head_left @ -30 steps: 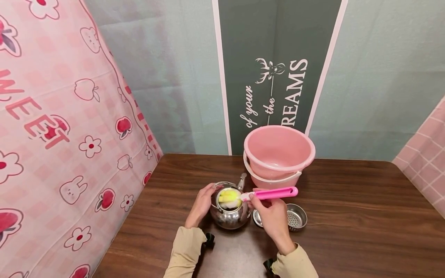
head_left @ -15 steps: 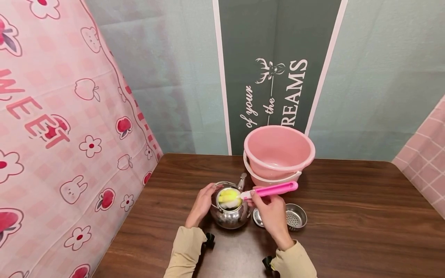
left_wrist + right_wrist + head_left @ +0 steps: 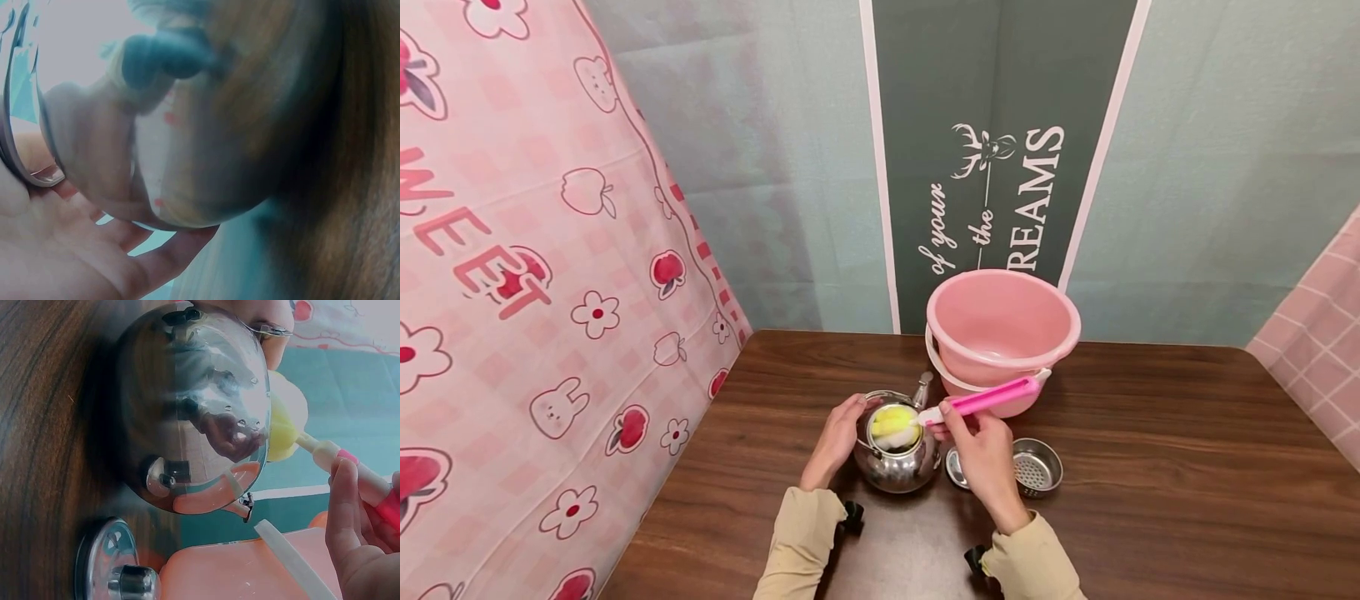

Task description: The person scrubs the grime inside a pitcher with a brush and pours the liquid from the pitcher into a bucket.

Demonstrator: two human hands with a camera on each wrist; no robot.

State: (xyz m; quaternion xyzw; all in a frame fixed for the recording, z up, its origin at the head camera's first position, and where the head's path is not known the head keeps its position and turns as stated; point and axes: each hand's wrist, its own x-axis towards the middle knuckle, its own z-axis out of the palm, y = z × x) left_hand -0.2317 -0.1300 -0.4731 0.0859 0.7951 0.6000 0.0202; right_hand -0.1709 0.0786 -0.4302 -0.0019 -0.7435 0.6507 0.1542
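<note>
A shiny steel teakettle [image 3: 898,475] stands upright on the table with its top uncovered. The left hand [image 3: 835,442] holds it from the side, the fingers [image 3: 178,256] curving along its round body near the handle [image 3: 12,137]. Drops dot the metal in the right wrist view. In the kettle's mouth sits the yellow and white sponge head of a cleaning brush [image 3: 992,398], partly sticking out. The right hand [image 3: 988,458] pinches the white neck of this brush, whose pink handle slants up to the right. The sponge's lower part is hidden inside the kettle.
Right of the kettle lie its lid [image 3: 106,559], partly behind the right hand in the head view, and a round perforated strainer [image 3: 1037,468]. A pink basin [image 3: 1003,362] is stacked in a pink bucket [image 3: 1018,407] with a white handle at the table's back.
The brush's pink handle end has swung upward, away from the person, and the right hand has shifted slightly with it. The left hand and kettle stay in place.
</note>
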